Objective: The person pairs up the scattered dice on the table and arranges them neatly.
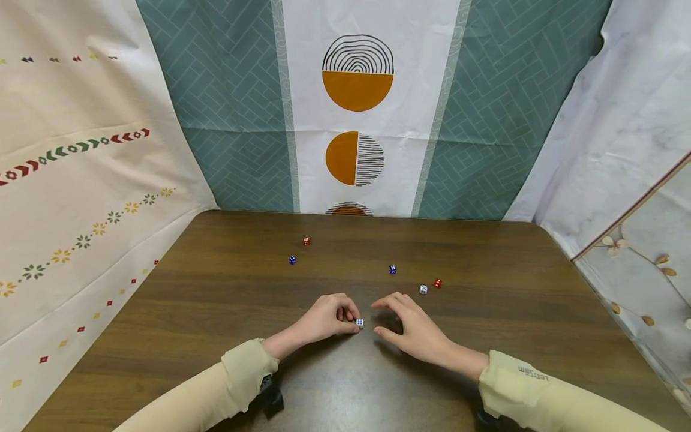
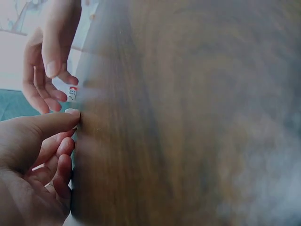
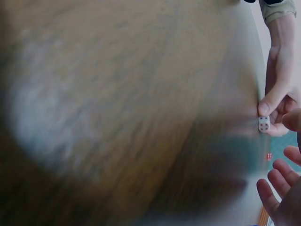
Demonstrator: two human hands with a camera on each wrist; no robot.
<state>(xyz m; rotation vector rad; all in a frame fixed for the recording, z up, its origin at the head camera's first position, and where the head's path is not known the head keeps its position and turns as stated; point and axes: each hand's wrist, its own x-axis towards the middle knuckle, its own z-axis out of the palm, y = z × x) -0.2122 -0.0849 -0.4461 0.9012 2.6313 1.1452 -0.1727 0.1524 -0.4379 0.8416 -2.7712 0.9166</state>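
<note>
My left hand (image 1: 329, 316) pinches a white die (image 1: 359, 323) between thumb and fingertips, low over the dark wooden table. In the right wrist view this white die (image 3: 264, 124) shows a dotted face beside the left thumb. Just to the right, my right hand (image 1: 412, 329) hovers with its fingers spread and bent, holding nothing. A small gap separates it from the die. Beyond the right hand lie another white die (image 1: 423, 289) and a red die (image 1: 438, 282).
Farther back on the table (image 1: 243, 288) are a blue die (image 1: 392, 269) near the middle, plus a second blue die (image 1: 292, 260) and a second red die (image 1: 306, 241) at left. Patterned cloths (image 1: 232, 108) hang around the back and sides.
</note>
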